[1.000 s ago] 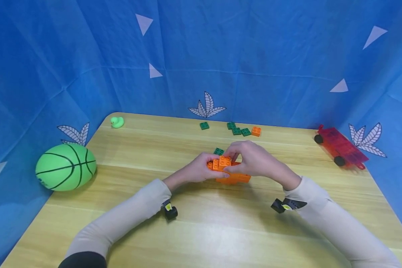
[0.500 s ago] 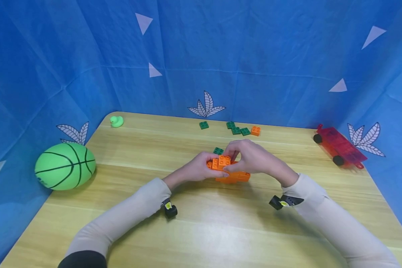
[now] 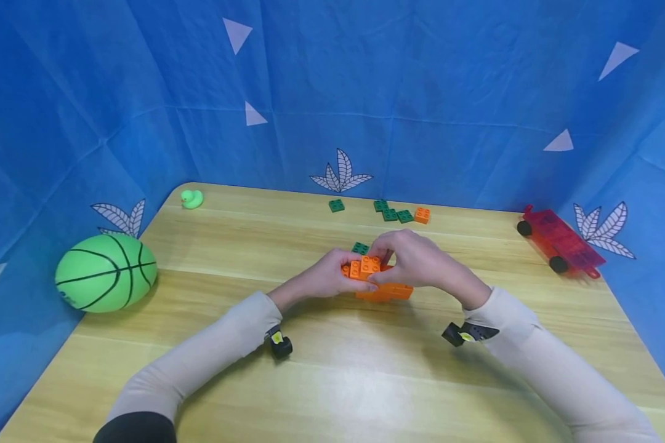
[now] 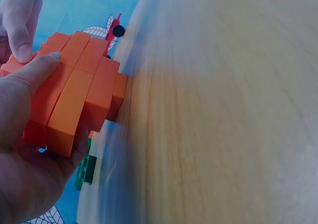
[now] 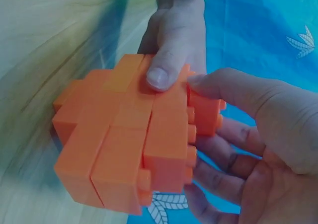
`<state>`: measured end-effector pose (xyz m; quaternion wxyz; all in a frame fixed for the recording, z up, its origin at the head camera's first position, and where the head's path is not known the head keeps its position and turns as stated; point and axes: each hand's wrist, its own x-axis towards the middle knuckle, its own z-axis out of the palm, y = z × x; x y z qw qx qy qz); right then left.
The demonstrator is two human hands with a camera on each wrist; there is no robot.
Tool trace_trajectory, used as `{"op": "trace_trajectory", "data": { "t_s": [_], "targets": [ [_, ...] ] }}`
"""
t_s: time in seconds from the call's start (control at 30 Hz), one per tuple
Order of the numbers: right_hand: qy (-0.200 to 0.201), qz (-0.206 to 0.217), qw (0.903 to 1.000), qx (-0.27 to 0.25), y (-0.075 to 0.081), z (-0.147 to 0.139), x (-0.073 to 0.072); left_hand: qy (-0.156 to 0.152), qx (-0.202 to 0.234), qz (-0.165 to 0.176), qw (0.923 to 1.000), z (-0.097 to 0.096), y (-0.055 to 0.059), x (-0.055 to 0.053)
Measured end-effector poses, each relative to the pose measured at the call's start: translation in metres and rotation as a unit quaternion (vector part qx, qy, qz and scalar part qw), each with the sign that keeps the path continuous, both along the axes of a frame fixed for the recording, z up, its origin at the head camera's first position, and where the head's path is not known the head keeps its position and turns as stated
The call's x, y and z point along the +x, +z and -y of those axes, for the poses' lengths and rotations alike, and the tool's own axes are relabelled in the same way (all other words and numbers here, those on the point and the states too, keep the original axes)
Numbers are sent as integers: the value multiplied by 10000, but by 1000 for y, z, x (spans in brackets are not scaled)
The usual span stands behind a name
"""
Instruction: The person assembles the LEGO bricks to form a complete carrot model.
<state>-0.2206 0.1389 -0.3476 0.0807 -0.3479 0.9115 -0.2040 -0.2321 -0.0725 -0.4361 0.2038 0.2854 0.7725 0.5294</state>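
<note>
Several orange toy building bricks are joined into a stepped block, held just above or on the table's middle; which of the two I cannot tell. My left hand grips its left side, the thumb lying across the flat face. On top sits an orange brick, pinched between the thumb and fingers of my right hand. In the right wrist view this brick meets the studded edge of the block, the right fingers curling behind it. A green brick lies just beyond the hands.
Along the table's back edge lie several green bricks and a loose orange brick. A green toy duck stands at the back left, a green ball at the left edge. A red toy cart is at the right.
</note>
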Motion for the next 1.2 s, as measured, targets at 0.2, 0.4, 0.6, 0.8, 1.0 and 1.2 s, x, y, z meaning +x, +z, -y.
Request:
{"op": "trace_trajectory", "data": {
  "t_s": [0.2,0.4,0.6,0.8,1.0,1.2],
  "targets": [
    [194,-128,9990,389,-1,3,-1,-66,-153,-125,9998,1,1,-1],
    [188,3,9994,288,0,4,-4,18,-120,-57,9999,3,0,-3],
    [351,115,9982,462,1,1,-12,46,-58,19,10000,4,-1,-3],
    [-481,121,9983,316,-1,-31,-51,169,-130,119,9997,1,-1,-1],
    [-1786,320,9795,877,-20,-83,-107,293,-303,244,9988,-2,0,1],
    [-2080,601,9728,822,-45,-104,-137,285,-388,167,9987,-3,1,0]
  ]
}}
